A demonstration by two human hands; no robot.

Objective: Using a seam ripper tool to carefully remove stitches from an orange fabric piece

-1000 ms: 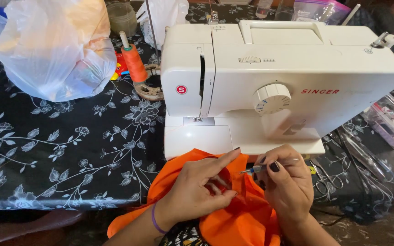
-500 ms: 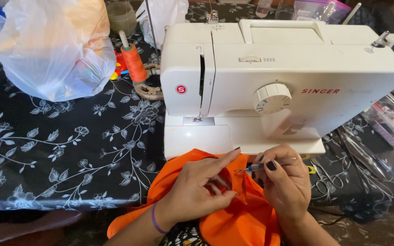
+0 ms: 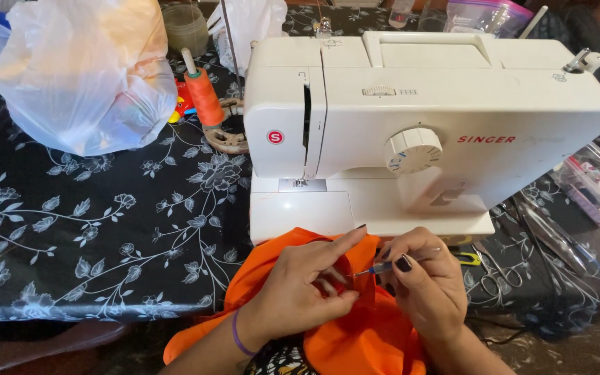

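Orange fabric (image 3: pixel 355 340) lies bunched at the near edge of the table (image 3: pixel 105 229), directly in front of the white sewing machine (image 3: pixel 411 132). Left hand (image 3: pixel 307 292) presses down on the cloth, index finger extended, remaining fingers (image 3: pixel 328 285) curled and pinching a fold. Right hand (image 3: pixel 428 285) pinches a small blue-handled seam ripper (image 3: pixel 383 267), its tip meeting the fold just beside the left fingertips. Risk: a slip of the tip could prick the left fingers or cut the cloth itself, since the fold is held very close to the point.
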